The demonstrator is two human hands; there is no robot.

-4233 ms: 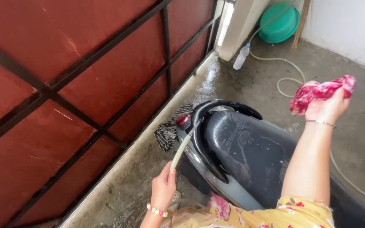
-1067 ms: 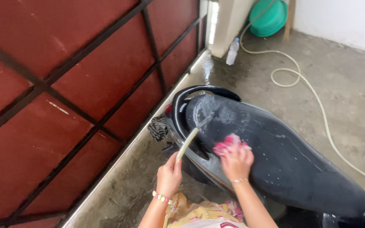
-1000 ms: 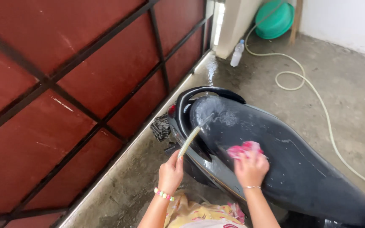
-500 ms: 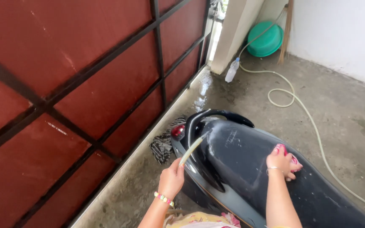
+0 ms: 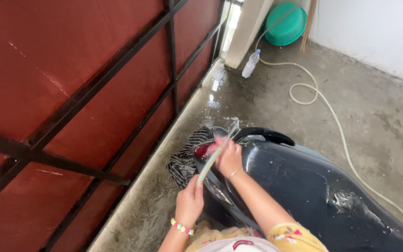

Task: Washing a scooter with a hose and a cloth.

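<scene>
- I am seeing the left hand, low and centre in the frame, with its fingers wrapping tight around a pale green hose end.
- The right hand is resting on the rear of the wet black scooter seat, centre right; I cannot tell how its fingers are lying.
- A striped dark cloth is lying just left of the scooter's red tail light.
- A clear plastic bottle and a green basin are sitting at the top.

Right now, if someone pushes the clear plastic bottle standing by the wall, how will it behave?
The plastic bottle stands upright and narrow on wet concrete floor, so it would probably tip easily. It looks thin-walled, so it is likely light. Once down, its round body might roll toward the hose.
</scene>
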